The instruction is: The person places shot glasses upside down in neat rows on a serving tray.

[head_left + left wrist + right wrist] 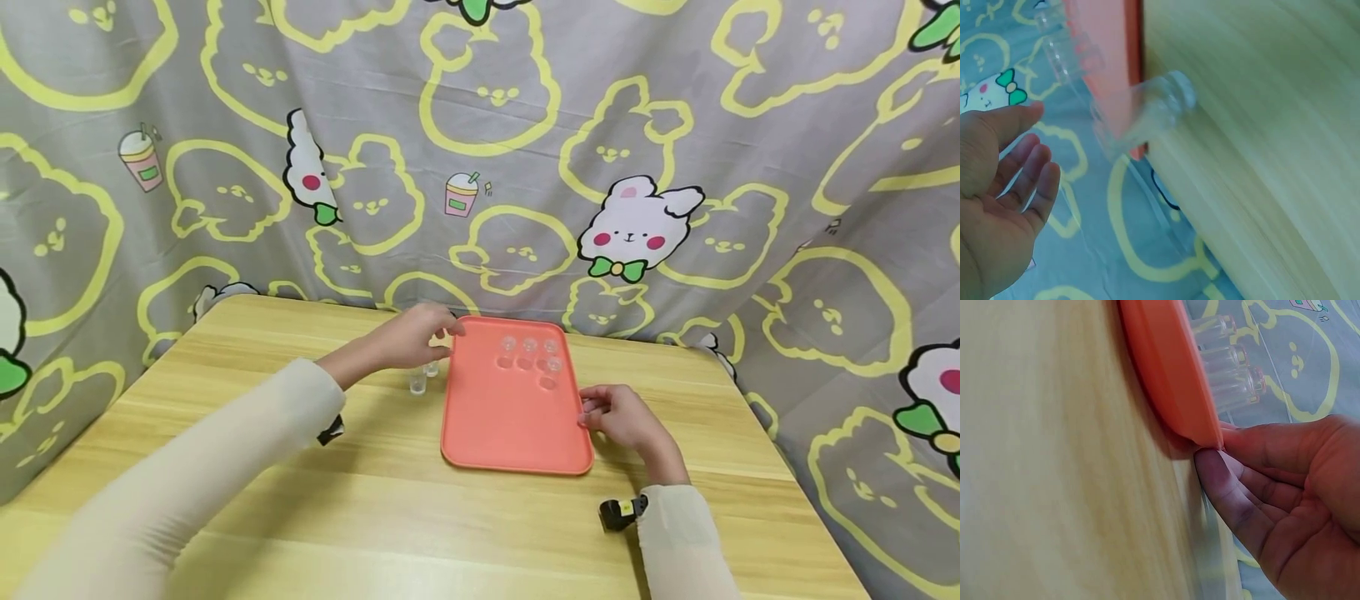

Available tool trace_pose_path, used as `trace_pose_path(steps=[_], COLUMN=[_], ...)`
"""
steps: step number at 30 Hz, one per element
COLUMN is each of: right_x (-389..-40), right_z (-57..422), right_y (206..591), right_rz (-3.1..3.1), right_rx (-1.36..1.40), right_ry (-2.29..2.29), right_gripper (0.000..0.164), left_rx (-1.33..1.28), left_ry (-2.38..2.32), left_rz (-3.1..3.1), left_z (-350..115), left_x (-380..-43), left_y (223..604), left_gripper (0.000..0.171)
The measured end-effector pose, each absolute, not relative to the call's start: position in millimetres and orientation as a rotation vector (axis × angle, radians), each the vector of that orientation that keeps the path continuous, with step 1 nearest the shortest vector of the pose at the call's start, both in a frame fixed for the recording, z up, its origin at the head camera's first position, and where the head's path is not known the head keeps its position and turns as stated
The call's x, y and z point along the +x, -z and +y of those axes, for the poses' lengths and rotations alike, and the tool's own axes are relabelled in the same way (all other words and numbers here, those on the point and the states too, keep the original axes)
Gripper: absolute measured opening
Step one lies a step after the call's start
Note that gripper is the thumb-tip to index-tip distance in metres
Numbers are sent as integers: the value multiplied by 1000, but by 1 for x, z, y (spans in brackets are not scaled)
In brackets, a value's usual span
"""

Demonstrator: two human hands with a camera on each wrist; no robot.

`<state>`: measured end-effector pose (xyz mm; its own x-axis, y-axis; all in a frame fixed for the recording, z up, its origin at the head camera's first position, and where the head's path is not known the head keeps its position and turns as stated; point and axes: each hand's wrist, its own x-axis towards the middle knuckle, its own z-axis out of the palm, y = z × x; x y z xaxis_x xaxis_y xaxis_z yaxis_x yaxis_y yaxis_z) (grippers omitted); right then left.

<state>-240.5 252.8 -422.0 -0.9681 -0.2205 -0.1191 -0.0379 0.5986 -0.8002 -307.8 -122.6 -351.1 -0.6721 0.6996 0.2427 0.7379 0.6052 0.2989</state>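
An orange-red tray [502, 425] lies on the wooden table. Several small clear cups [529, 345] stand on its far right part, and their round bases show through. My right hand [617, 414] pinches the tray's right rim between thumb and fingers, as the right wrist view [1297, 494] also shows. Beside the tray's far left edge hovers my left hand [415, 335], fingers loosely bent. In the left wrist view that hand [1004, 181] holds nothing and is apart from a clear cup [1172, 94]. More clear cups [417, 382] stand on the table below it, partly hidden.
The wooden table [360, 517] extends on all sides of the tray. Behind it hangs a grey curtain [517, 183] with yellow cartoon outlines. A black wrist camera [621, 514] is on the right wrist.
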Motion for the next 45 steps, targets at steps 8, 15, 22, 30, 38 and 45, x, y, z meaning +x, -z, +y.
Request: trace_pose_path(steps=[8,15,22,30,38,45], right_x=[-242,-242,-238,-239,-241,-241], right_z=[252,252,255,258,256,254], right_y=[425,426,428,427,426,425], right_rz=[2615,2623,2629,2646,2641,2648], right_rx=[-234,-230,-230,-237,-212,-215], right_ry=[1317,1319,1304,1300,1302,1287], right_gripper=[43,43,43,42,41,42], left_rx=[-1217,-1214,-1229,-1229,-1183,-1084], left_ry=[595,591,607,634,735,937], left_rz=[-2764,-2761,-2754,-2791,-2816,-2847], left_z=[-154,-170,-176,-176,-176,-178], left_x=[-296,-287,-285,-286,-287,-290], left_y=[361,369,381,389,395,402], left_gripper=[31,37,41,44,44,42])
